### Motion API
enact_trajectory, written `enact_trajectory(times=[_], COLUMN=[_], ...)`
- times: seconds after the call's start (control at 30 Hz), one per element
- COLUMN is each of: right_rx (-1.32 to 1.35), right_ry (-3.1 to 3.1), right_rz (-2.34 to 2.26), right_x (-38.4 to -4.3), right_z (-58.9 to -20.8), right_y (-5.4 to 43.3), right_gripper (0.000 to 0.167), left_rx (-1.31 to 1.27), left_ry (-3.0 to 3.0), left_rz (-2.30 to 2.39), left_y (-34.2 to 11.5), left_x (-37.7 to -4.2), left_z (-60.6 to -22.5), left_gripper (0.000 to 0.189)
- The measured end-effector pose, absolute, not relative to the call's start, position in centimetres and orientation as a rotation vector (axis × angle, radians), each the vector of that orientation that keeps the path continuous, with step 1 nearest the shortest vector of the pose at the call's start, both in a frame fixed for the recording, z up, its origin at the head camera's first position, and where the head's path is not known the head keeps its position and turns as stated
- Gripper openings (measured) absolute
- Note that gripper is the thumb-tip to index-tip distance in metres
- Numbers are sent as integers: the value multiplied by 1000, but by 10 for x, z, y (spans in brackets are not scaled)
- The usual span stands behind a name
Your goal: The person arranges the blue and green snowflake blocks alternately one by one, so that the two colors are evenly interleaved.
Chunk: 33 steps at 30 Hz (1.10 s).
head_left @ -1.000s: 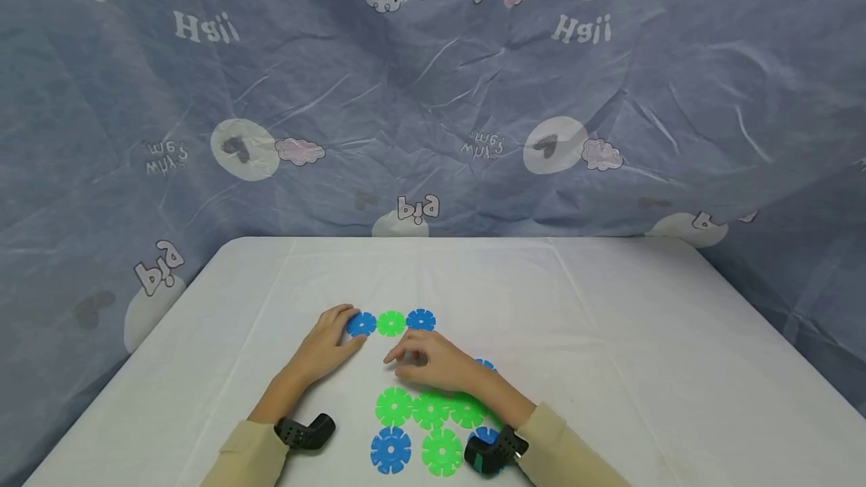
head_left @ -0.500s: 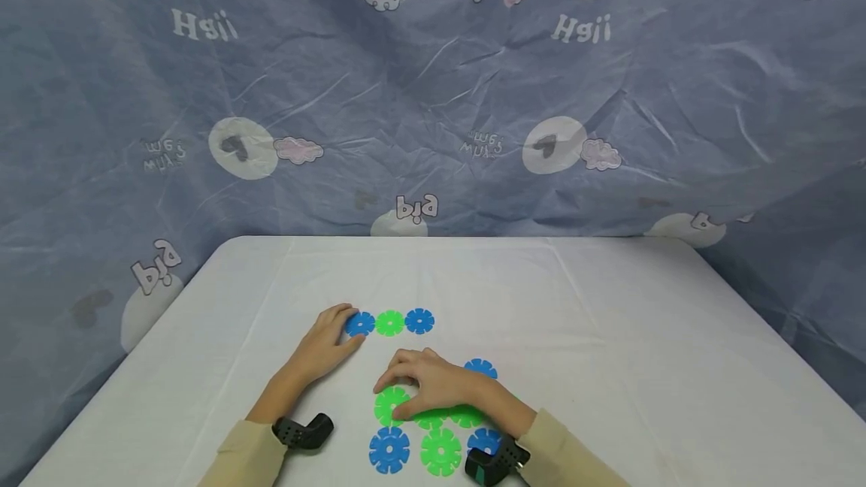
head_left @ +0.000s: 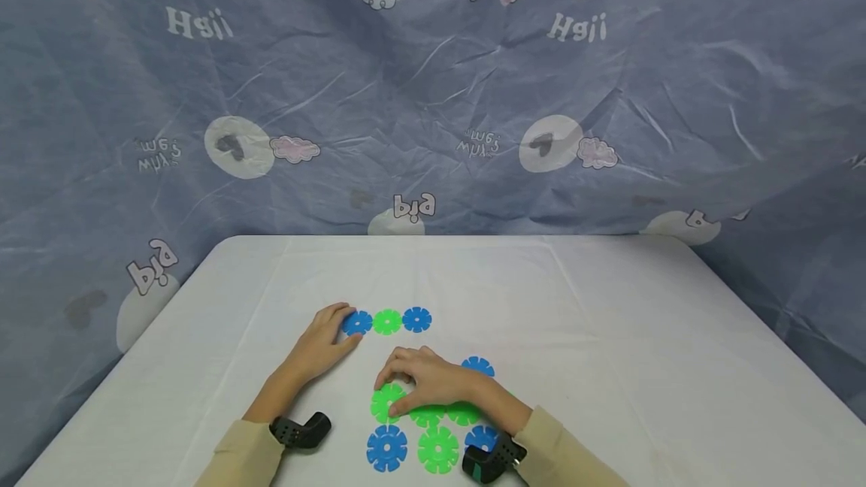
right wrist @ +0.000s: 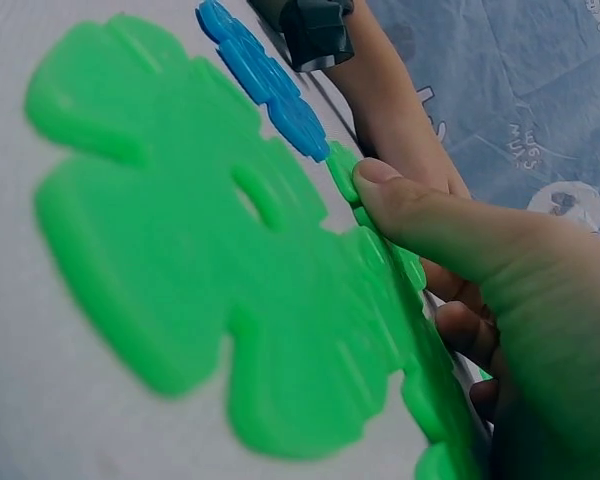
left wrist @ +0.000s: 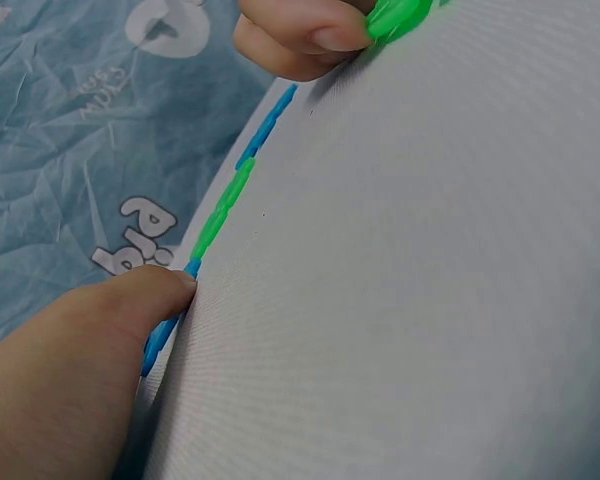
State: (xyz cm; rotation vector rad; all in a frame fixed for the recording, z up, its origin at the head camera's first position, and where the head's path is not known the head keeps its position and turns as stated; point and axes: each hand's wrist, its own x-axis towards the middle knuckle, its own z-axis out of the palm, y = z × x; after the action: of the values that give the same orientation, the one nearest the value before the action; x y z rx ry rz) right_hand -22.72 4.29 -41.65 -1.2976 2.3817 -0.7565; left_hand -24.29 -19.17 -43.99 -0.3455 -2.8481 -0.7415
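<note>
In the head view my left hand (head_left: pixel 316 346) holds a blue interlocking snowflake disc (head_left: pixel 357 322) flat on the table, fingertips at its far left edge and thumb at its near edge. It sits at the left end of a row with a green disc (head_left: pixel 387 322) and another blue disc (head_left: pixel 416 319). Nearer, my right hand (head_left: pixel 436 383) grips a green snowflake disc (head_left: pixel 383 401) between thumb and curled fingers. That disc's right part is hidden under the hand. In the right wrist view the thumb presses this green disc (right wrist: pixel 342 172).
More green discs (head_left: pixel 428 418) lie partly beneath the right hand. A blue disc (head_left: pixel 387 448), a green disc (head_left: pixel 438 449) and a partly covered blue disc (head_left: pixel 482 438) lie nearer. One blue disc (head_left: pixel 477 365) shows behind the right wrist. The white table (head_left: pixel 609 367) meets a patterned curtain (head_left: pixel 433 134).
My right hand has moved from near the row back toward the body and onto the leftmost green disc of the near group. The left hand has stayed on the blue disc.
</note>
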Motion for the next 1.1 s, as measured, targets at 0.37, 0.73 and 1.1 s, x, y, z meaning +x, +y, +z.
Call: enact_trajectory(times=[0.37,0.73,1.1], right_rx=[-1169,-1092,-775], right_ry=[2260,2204,2346], right_rz=[-975,-1130,-1572], right_x=[-228,-242,-276], right_z=[-412,-407,-405], right_y=[43,52,88], right_gripper=[34,28,37], left_rx=[-346,-351,-367], left_ry=[-2855,-2837,-2842], left_rz=[-740,-729,-741], left_y=[-192,-192,-192], left_x=[-244,-242,-243], left_z=[-441,-441,-439], left_gripper=[58,58,58])
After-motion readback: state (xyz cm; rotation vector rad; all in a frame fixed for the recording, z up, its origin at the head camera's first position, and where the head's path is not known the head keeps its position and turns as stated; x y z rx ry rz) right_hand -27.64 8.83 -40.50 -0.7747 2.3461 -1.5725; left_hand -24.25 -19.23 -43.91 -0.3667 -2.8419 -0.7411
